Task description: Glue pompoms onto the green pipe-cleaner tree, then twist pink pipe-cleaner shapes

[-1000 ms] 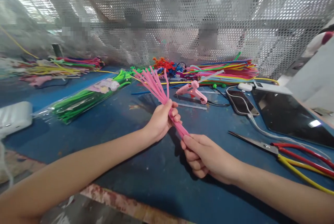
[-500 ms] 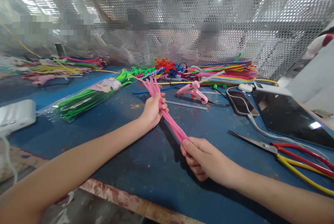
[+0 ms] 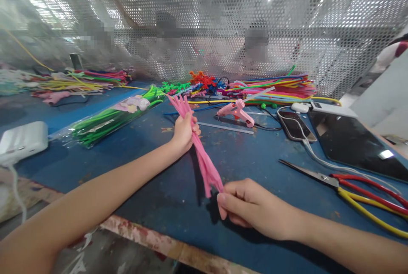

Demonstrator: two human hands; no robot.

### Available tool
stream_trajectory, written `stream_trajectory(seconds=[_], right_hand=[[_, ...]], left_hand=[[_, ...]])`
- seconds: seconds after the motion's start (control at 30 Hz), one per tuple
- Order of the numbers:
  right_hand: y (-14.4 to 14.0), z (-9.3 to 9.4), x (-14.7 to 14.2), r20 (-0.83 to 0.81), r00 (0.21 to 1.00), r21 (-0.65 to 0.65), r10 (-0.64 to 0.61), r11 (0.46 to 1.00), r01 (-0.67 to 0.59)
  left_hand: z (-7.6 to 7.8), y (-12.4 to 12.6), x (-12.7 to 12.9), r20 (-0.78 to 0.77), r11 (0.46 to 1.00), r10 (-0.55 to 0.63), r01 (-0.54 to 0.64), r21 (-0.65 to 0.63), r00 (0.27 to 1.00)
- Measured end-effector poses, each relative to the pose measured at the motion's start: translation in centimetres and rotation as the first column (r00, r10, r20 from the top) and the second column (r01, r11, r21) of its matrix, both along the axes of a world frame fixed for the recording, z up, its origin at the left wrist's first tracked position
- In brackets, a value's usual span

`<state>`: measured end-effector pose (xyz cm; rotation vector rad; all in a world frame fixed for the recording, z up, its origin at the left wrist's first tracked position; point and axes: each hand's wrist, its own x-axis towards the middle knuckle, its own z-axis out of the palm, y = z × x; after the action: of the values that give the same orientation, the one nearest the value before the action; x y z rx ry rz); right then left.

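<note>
Left hand [image 3: 184, 131] is wrapped tight around the upper part of a bundle of pink pipe cleaners [image 3: 200, 152], fingers curled fully closed, thumb on the near side, with the short top ends fanning out just above the fist. The bundle slants down toward the near edge of the blue table [image 3: 153, 172], held a little above the surface. Right hand [image 3: 247, 208] is down at the lower end, pinching it between thumb and forefinger; the other fingers are folded in under the palm, so this hand is closed too, only lightly, on the tips. The loose bottom ends splay slightly just left of that pinch.

Around them: a pink glue gun [image 3: 236, 112] lies beyond the bundle, well apart from both hands. A bag of green pipe cleaners [image 3: 105, 123] sits off to the left, and a white power bank [image 3: 23, 142] farther left near the table edge. To the right, scissors [image 3: 314, 175] lie beside red and yellow stems [image 3: 369, 201], with a phone [image 3: 295, 124] and a dark tablet [image 3: 353, 144] behind them. A heap of mixed coloured pipe cleaners [image 3: 274, 87] runs along the perforated screen [image 3: 204, 23] at the back.
</note>
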<state>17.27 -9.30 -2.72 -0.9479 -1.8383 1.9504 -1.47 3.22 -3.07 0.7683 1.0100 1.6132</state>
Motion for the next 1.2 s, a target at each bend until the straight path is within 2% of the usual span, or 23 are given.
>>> stream_trajectory(seconds=[0.07, 0.17, 0.27, 0.33, 0.4, 0.47, 0.53, 0.63, 0.7, 0.77, 0.8, 0.87, 0.9, 0.93, 0.97, 1.0, 1.03, 1.13, 1.2], right_hand=[[0.0, -0.3, 0.0, -0.053, 0.998, -0.012, -0.025, 1.000, 0.025], [0.7, -0.8, 0.1, -0.176, 0.960, -0.085, -0.217, 0.975, 0.204], [1.9, -1.0, 0.2, -0.263, 0.838, -0.163, -0.477, 0.879, 0.449], [2.6, -1.1, 0.3, -0.294, 0.774, -0.225, -0.561, 0.828, 0.514], [3.0, -1.1, 0.4, -0.307, 0.767, -0.249, -0.564, 0.825, 0.508], [3.1, -1.2, 0.5, -0.311, 0.785, -0.218, -0.536, 0.844, 0.490], [3.1, -1.2, 0.5, -0.316, 0.806, -0.183, -0.500, 0.866, 0.465], [3.1, -1.4, 0.4, -0.324, 0.816, -0.187, -0.479, 0.878, 0.441], [3.2, -1.6, 0.4, -0.325, 0.794, -0.207, -0.513, 0.858, 0.470], [3.4, -1.8, 0.4, -0.332, 0.751, -0.215, -0.571, 0.821, 0.529], [3.5, -1.9, 0.4, -0.342, 0.722, -0.214, -0.602, 0.798, 0.563], [3.7, -2.1, 0.5, -0.369, 0.655, -0.214, -0.659, 0.746, 0.630], [3.8, -2.2, 0.6, -0.383, 0.621, -0.217, -0.684, 0.720, 0.659], [4.0, -2.2, 0.7, -0.396, 0.586, -0.221, -0.707, 0.693, 0.686], [4.1, -2.1, 0.9, -0.410, 0.550, -0.226, -0.728, 0.665, 0.712], [4.3, -2.1, 1.0, -0.422, 0.515, -0.233, -0.746, 0.638, 0.734], [4.5, -2.1, 1.1, -0.432, 0.485, -0.240, -0.760, 0.615, 0.751], [5.0, -2.0, 1.5, -0.444, 0.424, -0.276, -0.790, 0.570, 0.774], [5.3, -2.0, 1.7, -0.439, 0.406, -0.301, -0.801, 0.557, 0.774]], left_hand=[[0.1, 0.5, -0.6, 0.000, 1.000, -0.014, 0.014, -0.015, 1.000], [0.2, 0.1, -0.5, -0.017, 0.989, -0.141, 0.140, -0.050, 0.990], [0.3, -1.7, 0.9, -0.050, 0.935, -0.345, 0.339, -0.109, 0.937], [0.4, -3.1, 1.8, -0.070, 0.881, -0.463, 0.450, -0.150, 0.884], [0.5, -4.2, 2.4, -0.135, 0.808, -0.587, 0.565, -0.169, 0.798], [0.4, -4.8, 2.6, -0.247, 0.718, -0.695, 0.674, -0.177, 0.675], [0.4, -5.0, 2.4, -0.348, 0.639, -0.754, 0.746, -0.189, 0.557], [0.2, -5.1, 2.2, -0.384, 0.566, -0.797, 0.797, -0.210, 0.466], [0.2, -5.1, 2.1, -0.369, 0.520, -0.828, 0.823, -0.226, 0.422], [0.3, -4.8, 2.0, -0.365, 0.498, -0.843, 0.830, -0.252, 0.395], [0.4, -4.5, 1.8, -0.379, 0.500, -0.840, 0.823, -0.269, 0.388], [0.8, -3.4, 1.1, -0.461, 0.551, -0.798, 0.778, -0.300, 0.388], [1.1, -2.6, 0.4, -0.540, 0.598, -0.751, 0.737, -0.315, 0.379], [1.5, -1.8, -0.4, -0.645, 0.667, -0.673, 0.672, -0.320, 0.361], [1.9, -0.8, -1.5, -0.766, 0.745, -0.564, 0.590, -0.311, 0.309], [2.4, 0.2, -2.8, -0.892, 0.827, -0.418, 0.481, -0.293, 0.175], [2.9, 1.1, -4.2, -0.961, 0.894, -0.276, 0.360, -0.267, -0.027], [3.9, 3.6, -8.9, -0.969, 0.968, -0.157, 0.167, -0.190, -0.192], [3.9, 4.6, -11.8, -0.947, 0.990, -0.136, 0.007, -0.144, -0.290]])
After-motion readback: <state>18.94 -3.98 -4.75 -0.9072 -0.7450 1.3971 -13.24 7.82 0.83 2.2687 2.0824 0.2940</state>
